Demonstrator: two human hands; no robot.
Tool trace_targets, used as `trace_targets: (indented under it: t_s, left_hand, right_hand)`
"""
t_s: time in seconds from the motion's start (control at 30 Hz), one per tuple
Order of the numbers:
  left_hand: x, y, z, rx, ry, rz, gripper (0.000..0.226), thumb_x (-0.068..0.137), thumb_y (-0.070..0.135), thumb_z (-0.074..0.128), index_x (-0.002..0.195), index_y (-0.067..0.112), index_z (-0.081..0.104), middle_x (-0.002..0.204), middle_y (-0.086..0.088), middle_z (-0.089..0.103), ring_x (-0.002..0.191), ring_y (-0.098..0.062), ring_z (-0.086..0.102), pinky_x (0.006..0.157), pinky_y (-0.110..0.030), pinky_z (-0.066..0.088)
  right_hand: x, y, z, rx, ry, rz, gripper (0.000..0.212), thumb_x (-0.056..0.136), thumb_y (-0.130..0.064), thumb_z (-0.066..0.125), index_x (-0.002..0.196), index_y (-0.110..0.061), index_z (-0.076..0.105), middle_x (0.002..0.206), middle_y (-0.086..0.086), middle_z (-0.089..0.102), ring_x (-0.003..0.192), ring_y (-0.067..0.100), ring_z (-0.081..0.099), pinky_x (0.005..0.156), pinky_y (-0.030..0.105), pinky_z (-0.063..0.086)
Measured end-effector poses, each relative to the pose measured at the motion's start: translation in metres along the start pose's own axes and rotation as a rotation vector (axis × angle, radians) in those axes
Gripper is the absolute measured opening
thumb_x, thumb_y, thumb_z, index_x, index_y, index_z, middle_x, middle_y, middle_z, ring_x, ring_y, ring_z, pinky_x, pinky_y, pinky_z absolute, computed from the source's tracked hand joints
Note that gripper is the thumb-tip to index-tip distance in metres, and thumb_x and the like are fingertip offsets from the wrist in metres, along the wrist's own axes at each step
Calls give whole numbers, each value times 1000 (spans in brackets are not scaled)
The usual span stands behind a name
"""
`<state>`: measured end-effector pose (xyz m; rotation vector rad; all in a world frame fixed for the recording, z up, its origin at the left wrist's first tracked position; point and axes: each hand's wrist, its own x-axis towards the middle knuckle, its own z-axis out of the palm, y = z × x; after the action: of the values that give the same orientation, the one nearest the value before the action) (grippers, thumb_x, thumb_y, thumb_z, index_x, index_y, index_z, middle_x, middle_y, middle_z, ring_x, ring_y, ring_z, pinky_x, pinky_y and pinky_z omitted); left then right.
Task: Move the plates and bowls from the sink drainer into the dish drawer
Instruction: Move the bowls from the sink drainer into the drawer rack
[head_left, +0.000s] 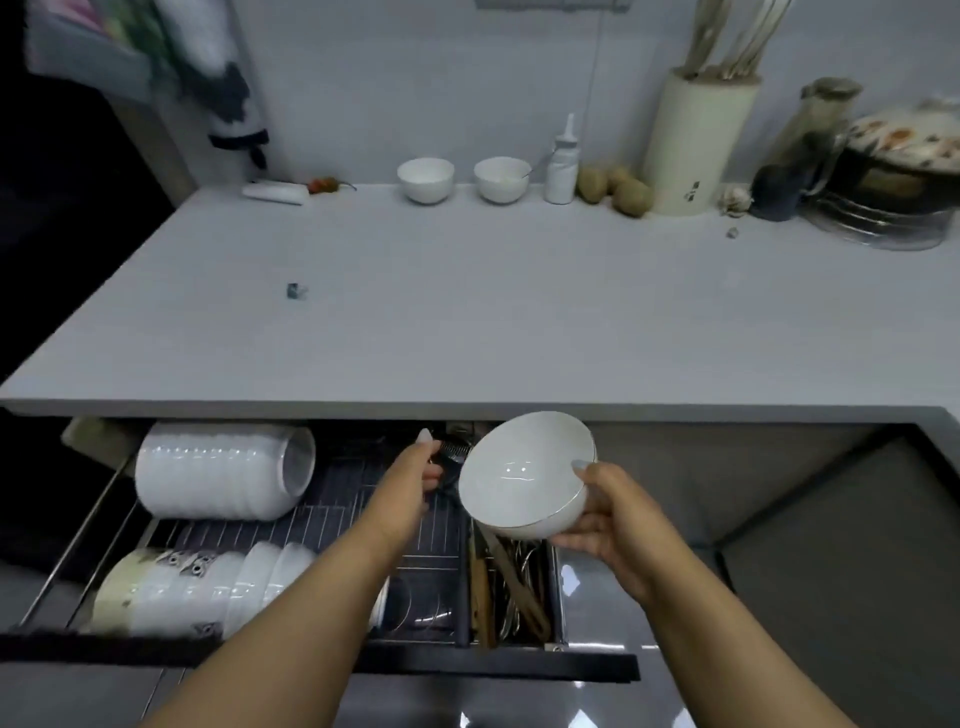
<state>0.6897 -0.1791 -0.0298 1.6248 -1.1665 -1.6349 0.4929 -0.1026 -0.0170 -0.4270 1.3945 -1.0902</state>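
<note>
Over drawer (322, 660), right-hand (597, 519) grip around bowl (524, 473)

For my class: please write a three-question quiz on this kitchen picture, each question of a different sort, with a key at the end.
1. True or false: the right hand holds a white bowl above the open dish drawer.
2. Multiple choice: the two stacks of white bowls in the drawer lie A) upright, B) on their sides, C) upside down.
3. Fill in: the left hand reaches into the drawer near a dark ___ at its back.

Key
1. True: thumb on the rim, fingers underneath.
2. B, in the left part of the wire rack.
3. Utensil; whether the hand grips it cannot be told.
</note>
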Motion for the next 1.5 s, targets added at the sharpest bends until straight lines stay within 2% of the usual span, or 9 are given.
trace_targets:
  t_s: [0.13, 0.27, 0.47, 0.63, 0.8, 0.93, 1.1, 1.27, 1.5]
  left_hand:
    - [5, -38, -58, 164, 149, 47, 54, 99, 50, 32, 145, 24, 38, 156, 1, 29, 144, -17, 23, 117, -37, 16]
    - [8, -81, -96, 712, 173, 40, 55, 98, 54, 25, 150, 36, 22, 162, 4, 2, 148, -17, -5, 120, -42, -3]
    - [7, -130, -122, 1141, 133, 60, 67, 94, 60, 15, 153, 29, 5, 162, 0, -8, 148, -17, -13, 120, -44, -8]
    - [5, -136, -120, 1172, 155, 211, 88, 75, 63, -6, 153, 25, 9, 162, 2, 7, 148, -16, 4, 121, -37, 0]
    - [5, -136, -121, 1110, 167, 207, 80, 82, 60, 8, 152, 21, 16, 158, 0, 24, 146, -18, 16, 121, -36, 9]
    - [6, -137, -121, 1117, 182, 225, 88, 75, 62, 2, 150, 20, 22, 155, 2, 31, 142, -15, 24, 119, -36, 15]
    - [6, -138, -121, 1111, 193, 222, 85, 77, 61, 9, 149, 19, 27, 151, 2, 37, 139, -15, 29, 118, -36, 19]
    - [8, -140, -120, 1120, 183, 205, 75, 83, 55, 23, 149, 18, 25, 152, 3, 34, 140, -14, 27, 117, -35, 19]
    - [7, -141, -121, 1126, 194, 219, 77, 81, 57, 16, 147, 19, 28, 152, 3, 35, 138, -14, 30, 117, -32, 19]
  right_hand:
    - [18, 29, 38, -134, 6, 73, 23, 90, -25, 58, 108, -12, 54, 113, 20, 60, 84, 32, 65, 72, 41, 59]
    - [40, 59, 66, -264, 21, 145, 34, 87, -29, 62, 114, -11, 52, 117, 14, 58, 98, 30, 64, 70, 43, 61]
    - [68, 95, 97, -576, 33, 229, 47, 80, -33, 67, 116, -9, 50, 98, 2, 57, 84, 20, 61, 62, 39, 61]
    - [96, 124, 112, -773, -29, 255, 86, 45, -54, 69, 118, -15, 47, 112, 4, 59, 98, 27, 63, 78, 49, 59]
    - [103, 138, 138, -861, -59, 330, 77, 63, -43, 71, 128, -11, 45, 123, 9, 58, 104, 28, 61, 88, 46, 56]
    - [108, 147, 152, -877, -67, 372, 85, 60, -44, 72, 131, -8, 42, 127, 11, 55, 109, 30, 59, 91, 47, 54]
    - [123, 167, 153, -924, -76, 391, 109, 40, -54, 63, 137, -11, 38, 124, 10, 59, 102, 28, 62, 83, 43, 58]
    - [120, 174, 162, -884, -58, 377, 82, 66, -38, 72, 135, -10, 37, 125, 10, 58, 104, 28, 62, 84, 39, 56]
    - [131, 190, 169, -932, -122, 364, 78, 67, -42, 75, 130, -8, 45, 123, 10, 61, 106, 26, 63, 83, 37, 57]
